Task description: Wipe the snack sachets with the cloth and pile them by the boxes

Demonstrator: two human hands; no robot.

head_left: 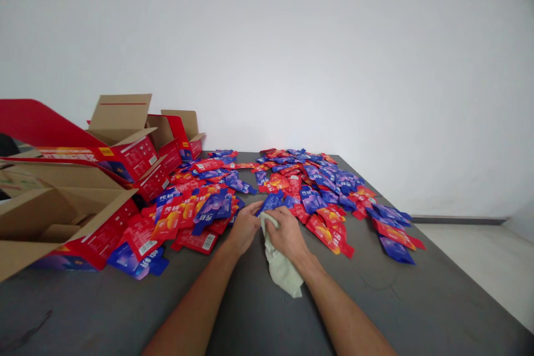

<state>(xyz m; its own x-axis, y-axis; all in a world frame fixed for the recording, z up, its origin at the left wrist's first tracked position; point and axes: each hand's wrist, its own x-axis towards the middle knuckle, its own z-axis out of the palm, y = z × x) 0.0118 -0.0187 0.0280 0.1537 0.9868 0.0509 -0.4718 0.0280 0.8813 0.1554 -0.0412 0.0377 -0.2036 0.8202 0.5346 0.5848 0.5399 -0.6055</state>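
A pale cloth (282,272) hangs down from my right hand (286,233), whose fingers are closed around its upper end. Just beyond, a blue packet (272,201) is pinched at its left edge by the fingers of my left hand (245,227). The cloth meets the packet's near side, and the two hands partly cover both. Red packets (169,217) and blue packets (214,208) lie heaped to the left of my hands. Another mixed pile of packets (311,197) spreads to the right and behind.
Open red cardboard boxes (104,233) stand along the left side of the dark table (354,295), flaps raised. A small stack of packets (394,233) lies near the table's right edge. Behind rises a white wall (292,55).
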